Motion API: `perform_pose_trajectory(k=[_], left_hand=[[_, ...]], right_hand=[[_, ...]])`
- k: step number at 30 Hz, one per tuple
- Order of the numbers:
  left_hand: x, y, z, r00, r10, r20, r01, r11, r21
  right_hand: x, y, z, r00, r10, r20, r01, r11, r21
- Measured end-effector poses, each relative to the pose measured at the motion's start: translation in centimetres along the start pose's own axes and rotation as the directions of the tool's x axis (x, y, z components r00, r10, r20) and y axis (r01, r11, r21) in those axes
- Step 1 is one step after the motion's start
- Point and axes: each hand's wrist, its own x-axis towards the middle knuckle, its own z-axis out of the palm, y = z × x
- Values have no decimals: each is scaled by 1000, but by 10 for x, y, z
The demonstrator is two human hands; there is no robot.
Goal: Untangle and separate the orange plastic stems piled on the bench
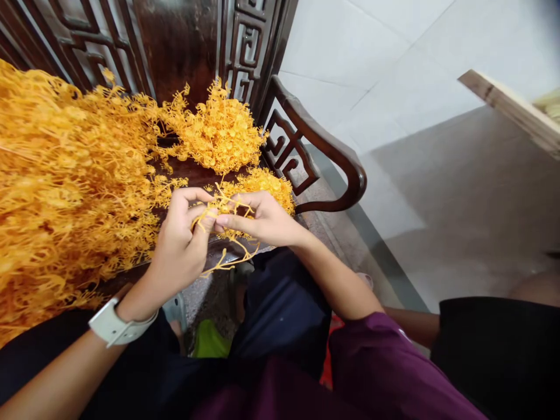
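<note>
My left hand (181,245) and my right hand (258,219) meet in front of me, both pinched on one orange plastic sprig (223,230) with thin branching stems that dangle below my fingers. A white watch sits on my left wrist. A big heap of the same orange sprigs (65,186) covers the dark wooden bench (196,172) to my left. A smaller clump (219,131) lies further back. Just beyond my right hand, a third small pile (273,186) rests at the bench's edge.
The bench's carved wooden armrest (324,157) curves to the right of my hands. Pale tiled floor (437,175) spreads to the right. A wooden plank (511,108) juts in at the upper right. Another person's leg in dark shorts (494,332) shows at the lower right.
</note>
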Motion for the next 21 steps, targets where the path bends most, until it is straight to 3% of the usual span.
perform_pose_trajectory(k=[2, 4, 7, 13, 17, 21], left_hand=[[2, 2, -1, 1000, -21, 6, 21, 999, -29], [5, 3, -4, 1000, -4, 27, 2, 999, 53], [7, 1, -9, 992, 68, 104, -90, 968, 232], [6, 3, -8, 965, -19, 263, 11, 999, 31], [7, 6, -6, 978, -14, 208, -28, 979, 201], [8, 3, -7, 984, -13, 175, -33, 967, 254]], right_hand=[[3, 5, 3, 998, -10, -64, 16, 996, 88], [4, 8, 0, 997, -7, -79, 21, 985, 172], [3, 8, -6, 999, 40, 22, -44, 958, 285], [0, 4, -8, 989, 96, 113, -140, 858, 494], [2, 7, -5, 992, 115, 57, -128, 887, 443], [4, 9, 1, 998, 67, -12, -60, 948, 314]])
